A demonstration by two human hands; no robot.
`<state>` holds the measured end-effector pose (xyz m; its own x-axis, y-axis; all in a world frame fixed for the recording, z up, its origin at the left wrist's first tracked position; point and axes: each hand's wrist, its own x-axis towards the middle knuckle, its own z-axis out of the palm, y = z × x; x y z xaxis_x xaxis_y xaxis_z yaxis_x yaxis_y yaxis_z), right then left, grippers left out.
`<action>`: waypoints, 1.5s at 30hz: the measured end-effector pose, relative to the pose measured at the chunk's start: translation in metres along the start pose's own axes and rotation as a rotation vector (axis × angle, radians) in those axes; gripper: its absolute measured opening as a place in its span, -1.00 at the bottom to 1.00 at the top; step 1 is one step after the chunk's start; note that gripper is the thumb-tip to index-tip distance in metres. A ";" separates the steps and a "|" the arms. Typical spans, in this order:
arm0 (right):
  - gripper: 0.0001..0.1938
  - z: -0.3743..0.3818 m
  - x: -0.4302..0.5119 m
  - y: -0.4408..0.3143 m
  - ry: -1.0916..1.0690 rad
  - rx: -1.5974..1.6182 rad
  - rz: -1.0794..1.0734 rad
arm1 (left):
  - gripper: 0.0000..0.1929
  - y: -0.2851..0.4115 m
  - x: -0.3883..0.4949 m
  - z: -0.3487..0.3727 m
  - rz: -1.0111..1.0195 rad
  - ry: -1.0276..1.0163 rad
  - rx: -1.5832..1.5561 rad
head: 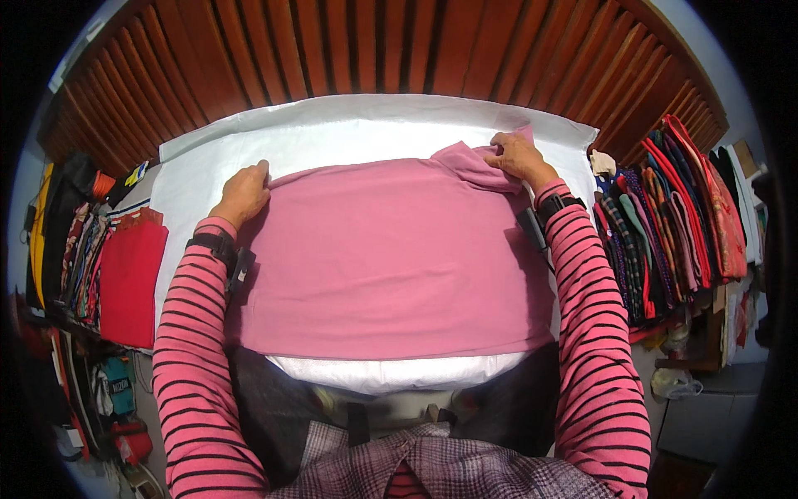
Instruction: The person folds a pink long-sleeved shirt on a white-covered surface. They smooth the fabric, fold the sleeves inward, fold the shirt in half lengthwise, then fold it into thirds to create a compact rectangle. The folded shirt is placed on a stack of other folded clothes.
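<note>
A pink knit garment (386,249) lies spread across a white sheet (349,137), its lower edge towards my lap. My left hand (244,192) pinches its far left corner between thumb and fingers. At the far right, my right hand (520,157) grips a bunched, folded part of the same garment, beside what looks like a sleeve. A small pink end of cloth sticks up behind the right hand. Small creases cross the near half of the cloth. Both wrists wear black straps with small dark devices.
A folded red cloth (132,280) and a row of folded patterned clothes (87,262) stand at the left. More folded clothes (661,231) are packed upright at the right. A slatted wooden headboard (386,50) rises behind the sheet. A tied plastic bag (676,383) is at lower right.
</note>
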<state>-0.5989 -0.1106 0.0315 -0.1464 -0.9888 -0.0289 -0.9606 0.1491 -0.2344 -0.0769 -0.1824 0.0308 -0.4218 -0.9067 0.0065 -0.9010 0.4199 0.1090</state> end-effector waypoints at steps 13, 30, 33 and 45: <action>-0.70 -0.031 -0.005 -0.005 0.310 0.235 -0.033 | -0.83 -0.001 -0.011 -0.003 -0.001 0.039 0.072; -0.78 -0.089 -0.129 -0.056 0.390 0.219 -0.260 | -0.88 0.001 -0.070 0.007 0.039 0.197 0.032; -0.77 -0.082 -0.145 -0.062 0.332 0.267 -0.218 | -0.87 0.005 -0.075 0.011 0.015 0.196 0.045; -0.76 -0.070 -0.185 -0.069 0.257 0.293 -0.220 | -0.79 0.012 -0.087 0.013 -0.013 0.207 0.035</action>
<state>-0.5219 0.0629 0.1211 -0.0362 -0.9574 0.2865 -0.8735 -0.1090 -0.4744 -0.0522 -0.0976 0.0189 -0.3834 -0.8994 0.2098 -0.9108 0.4058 0.0755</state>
